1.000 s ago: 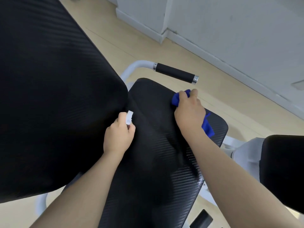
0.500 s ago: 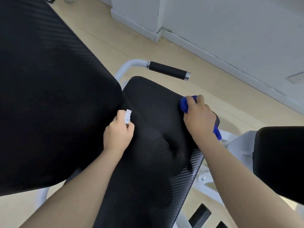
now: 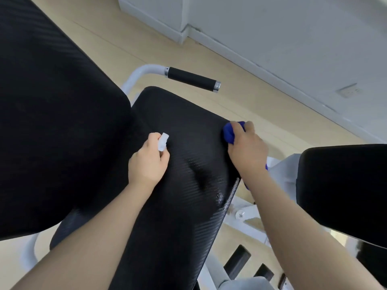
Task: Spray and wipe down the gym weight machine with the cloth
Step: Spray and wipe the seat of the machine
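Blue cloth (image 3: 230,133) bunched in right hand's (image 3: 247,150) grip on ribbed black pad (image 3: 188,206) — left hand (image 3: 147,162) pinches white sprayer (image 3: 163,141).

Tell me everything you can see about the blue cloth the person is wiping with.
The blue cloth is a bright royal blue, soft-looking fabric, bunched up under the right hand. The hand grips it and presses it against the right edge of the black textured seat pad. Most of it is hidden: one crumpled fold bulges out past the fingers, and a small strip shows by the wrist, hanging off the pad's side. Its full size and shape cannot be told.
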{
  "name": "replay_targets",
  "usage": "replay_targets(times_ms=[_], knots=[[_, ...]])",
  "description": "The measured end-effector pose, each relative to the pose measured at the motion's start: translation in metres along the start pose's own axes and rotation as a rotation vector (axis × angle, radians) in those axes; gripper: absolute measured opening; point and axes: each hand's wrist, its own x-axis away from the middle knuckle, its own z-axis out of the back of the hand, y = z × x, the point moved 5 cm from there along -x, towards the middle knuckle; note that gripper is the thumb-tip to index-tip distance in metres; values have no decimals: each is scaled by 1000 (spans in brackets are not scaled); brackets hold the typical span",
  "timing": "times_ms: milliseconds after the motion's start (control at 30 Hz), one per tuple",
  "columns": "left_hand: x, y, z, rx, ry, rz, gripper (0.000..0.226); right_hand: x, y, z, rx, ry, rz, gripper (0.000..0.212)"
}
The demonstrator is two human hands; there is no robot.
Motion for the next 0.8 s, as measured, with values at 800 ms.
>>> replay_targets(times_ms=[800], knots=[[-2,1,-4,7,-45,11,28,22,-67,-19,-126,-64,188,30]])
